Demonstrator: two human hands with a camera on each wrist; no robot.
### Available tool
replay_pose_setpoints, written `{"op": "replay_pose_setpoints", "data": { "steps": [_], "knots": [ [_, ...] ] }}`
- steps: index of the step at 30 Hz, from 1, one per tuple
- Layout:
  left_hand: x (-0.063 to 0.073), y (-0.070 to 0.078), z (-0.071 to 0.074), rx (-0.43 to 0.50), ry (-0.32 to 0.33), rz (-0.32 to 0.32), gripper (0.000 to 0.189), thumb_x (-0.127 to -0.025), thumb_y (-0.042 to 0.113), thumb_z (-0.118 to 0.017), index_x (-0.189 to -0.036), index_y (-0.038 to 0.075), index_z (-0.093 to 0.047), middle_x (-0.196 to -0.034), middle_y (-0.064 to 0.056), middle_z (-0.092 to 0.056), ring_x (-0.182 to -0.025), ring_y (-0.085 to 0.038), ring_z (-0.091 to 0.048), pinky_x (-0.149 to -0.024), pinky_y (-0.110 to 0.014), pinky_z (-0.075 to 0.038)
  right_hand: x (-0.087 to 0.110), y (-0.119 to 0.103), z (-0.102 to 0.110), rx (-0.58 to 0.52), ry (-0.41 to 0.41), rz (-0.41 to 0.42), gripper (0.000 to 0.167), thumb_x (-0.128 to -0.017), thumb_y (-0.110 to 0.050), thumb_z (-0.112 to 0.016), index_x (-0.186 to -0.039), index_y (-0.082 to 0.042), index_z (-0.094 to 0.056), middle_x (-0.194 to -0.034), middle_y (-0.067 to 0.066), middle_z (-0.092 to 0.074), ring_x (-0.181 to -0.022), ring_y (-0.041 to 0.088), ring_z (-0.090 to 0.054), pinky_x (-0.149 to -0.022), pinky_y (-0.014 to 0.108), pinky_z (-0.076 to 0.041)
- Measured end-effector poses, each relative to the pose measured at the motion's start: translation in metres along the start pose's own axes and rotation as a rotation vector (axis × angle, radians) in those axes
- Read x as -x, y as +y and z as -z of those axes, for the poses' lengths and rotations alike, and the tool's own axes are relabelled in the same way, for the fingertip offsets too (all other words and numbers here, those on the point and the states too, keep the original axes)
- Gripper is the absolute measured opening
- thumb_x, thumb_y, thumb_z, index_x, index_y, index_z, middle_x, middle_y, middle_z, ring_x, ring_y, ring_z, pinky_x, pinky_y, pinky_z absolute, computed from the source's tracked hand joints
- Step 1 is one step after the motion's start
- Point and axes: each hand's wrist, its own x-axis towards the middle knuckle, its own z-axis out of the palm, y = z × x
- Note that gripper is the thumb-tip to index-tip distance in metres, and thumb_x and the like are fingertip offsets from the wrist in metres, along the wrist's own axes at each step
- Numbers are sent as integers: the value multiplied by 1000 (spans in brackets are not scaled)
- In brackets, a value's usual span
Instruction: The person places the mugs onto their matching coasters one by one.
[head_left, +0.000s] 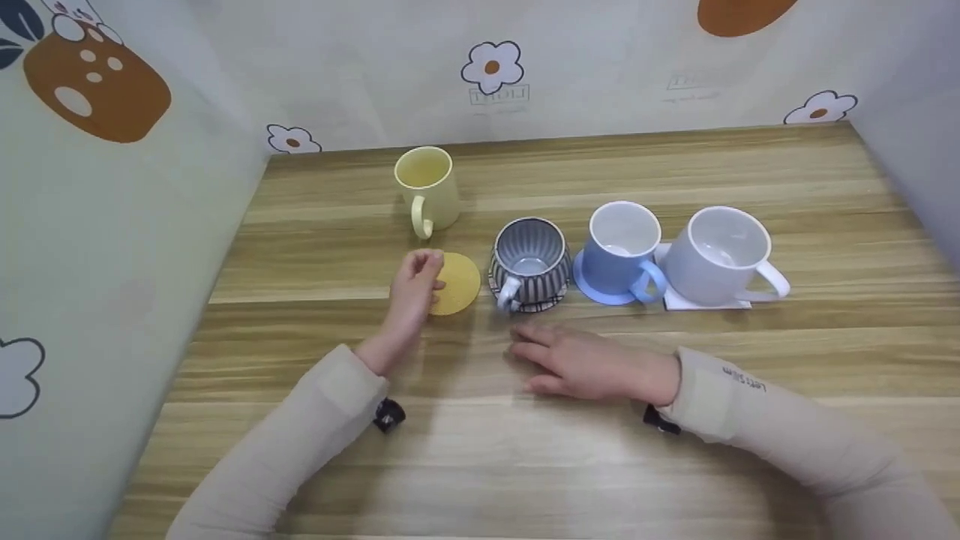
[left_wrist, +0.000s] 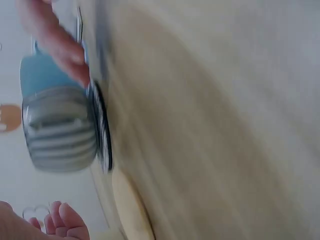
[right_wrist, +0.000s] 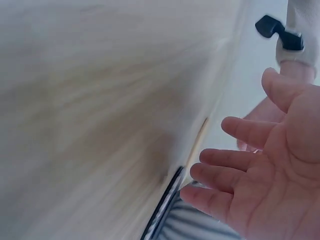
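Note:
My left hand [head_left: 416, 289] hovers over the left part of a round yellow coaster [head_left: 459, 285], its fingers loosely curled with nothing seen in them. Just beyond its fingertips stands a pale yellow mug [head_left: 442, 199], handle toward me, on the bare wood. In the left wrist view the curled fingers [left_wrist: 65, 222] show at the lower left. My right hand [head_left: 581, 364], fingers spread and holding nothing, is in front of a grey striped mug [head_left: 551, 281] on a patterned coaster [head_left: 541, 306]. The right wrist view shows its palm and extended fingers [right_wrist: 220, 157].
Right of the striped mug, a blue mug [head_left: 611, 259] stands on a round blue coaster [head_left: 592, 289]. Beside it a white mug [head_left: 697, 262] sits on a square white coaster [head_left: 697, 305]. Patterned walls [head_left: 375, 75] bound the wooden table [head_left: 480, 480] at the back and sides.

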Motion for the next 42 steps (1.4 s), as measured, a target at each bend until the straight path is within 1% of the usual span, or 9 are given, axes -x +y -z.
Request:
{"op": "replay_pose_setpoints", "data": {
  "steps": [7, 12, 16, 19, 24, 28, 32, 35, 42],
  "knots": [
    [-31, 13, 25, -12, 54, -27, 28, -97, 26, -43, -114, 4, -41, -92, 0, -39, -78, -11, -39, -69, -22, -33, -18, -15, -5, -52, -69, -28, 64, -92, -43, -46, -139, -1, -35, -145, 24, -26, -134, 36, -24, -108, 46, -22],
    [-53, 17, 29, -25, 91, -19, 36, -97, 24, -44, -122, -1, -39, -94, -2, -40, -81, -11, -39, -74, -22, -35, -38, -27, -7, -101, -80, -100, 68, -92, -46, -46, -141, -2, -31, -147, 24, -20, -136, 40, -15, -110, 48, -16],
    [-65, 17, 26, 17, 95, 11, 38, -96, 22, -45, -124, -4, -38, -99, -2, -41, -79, -10, -40, -77, -24, -37, -55, -34, -8, -135, -74, -158, 68, -92, -47, -45, -142, -4, -30, -149, 23, -17, -136, 40, -13, -110, 49, -15],
    [-71, 17, 22, 26, 79, 41, 38, -96, 21, -45, -124, -3, -39, -96, -2, -42, -74, -11, -40, -67, -23, -38, -67, -38, -9, -127, -85, -192, 68, -92, -49, -44, -143, -7, -30, -150, 22, -14, -137, 39, -14, -110, 48, -15],
    [-78, 19, 15, -13, 48, 82, 39, -96, 24, -44, -126, -1, -40, -87, -1, -42, -66, -10, -40, -53, -19, -33, -83, -41, -9, -99, -106, -247, 69, -91, -52, -43, -143, -10, -29, -151, 20, -13, -137, 38, -15, -109, 48, -16],
    [-84, 20, 9, -15, 48, 99, 34, -96, 23, -43, -120, -1, -42, -79, -2, -40, -57, -8, -38, -49, -19, -32, -92, -41, -9, -72, -118, -279, 69, -91, -54, -42, -142, -9, -31, -150, 20, -15, -136, 38, -15, -110, 45, -17],
    [-91, 18, 8, 14, 23, 122, 19, -96, 21, -43, -100, 2, -46, -71, -1, -39, -47, -5, -37, -43, -17, -31, -97, -41, -10, -54, -130, -294, 69, -90, -55, -40, -143, -11, -31, -149, 20, -17, -136, 38, -17, -110, 45, -17],
    [-94, 16, 9, 35, 9, 140, 18, -96, 21, -43, -85, 7, -45, -67, 0, -41, -43, -4, -40, -40, -16, -31, -98, -40, -11, -50, -132, -290, 69, -90, -55, -41, -144, -13, -29, -149, 21, -18, -136, 38, -18, -109, 47, -18],
    [-96, 14, 6, 69, 17, 167, 25, -97, 25, -39, -80, 9, -47, -74, -1, -47, -43, -7, -44, -39, -17, -33, -101, -40, -12, -54, -138, -291, 71, -90, -55, -42, -144, -11, -28, -149, 22, -17, -136, 38, -17, -110, 46, -16]
  ]
}}
